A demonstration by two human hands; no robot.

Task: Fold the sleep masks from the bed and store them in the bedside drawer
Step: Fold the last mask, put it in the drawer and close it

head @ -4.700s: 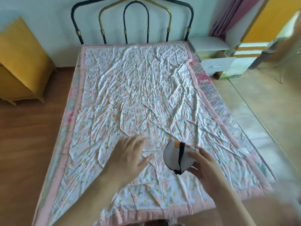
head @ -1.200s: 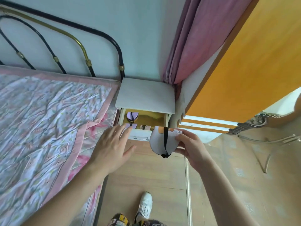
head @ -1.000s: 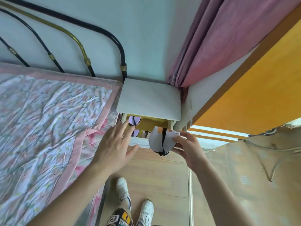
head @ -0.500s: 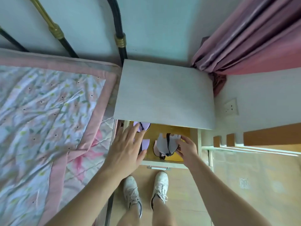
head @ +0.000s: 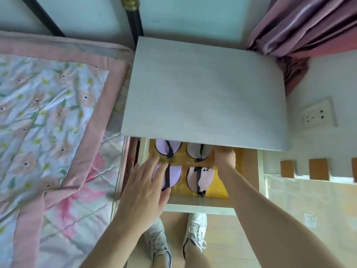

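The bedside drawer (head: 199, 206) stands pulled out under the white cabinet top (head: 204, 93). Several folded sleep masks lie on its yellow floor: a purple mask (head: 164, 148) at the back left, a white mask (head: 195, 150) at the back right, a purple mask (head: 173, 175) at the front left and a pink mask (head: 202, 176) at the front right. My right hand (head: 225, 156) reaches deep into the drawer and holds the white mask by its right edge, fingertips hidden under the top. My left hand (head: 143, 192) hovers flat over the drawer's front left corner, covering part of the front purple mask.
The bed with its floral, pink-edged quilt (head: 48, 122) lies close on the left. A pink curtain (head: 309, 26) hangs at the upper right, and a wall socket (head: 316, 116) sits right of the cabinet. My white shoes (head: 158, 244) stand on the wood floor below the drawer.
I carried the white mask from the bed to the open drawer. In the last half second my right hand moved it from the drawer's front to the back right.
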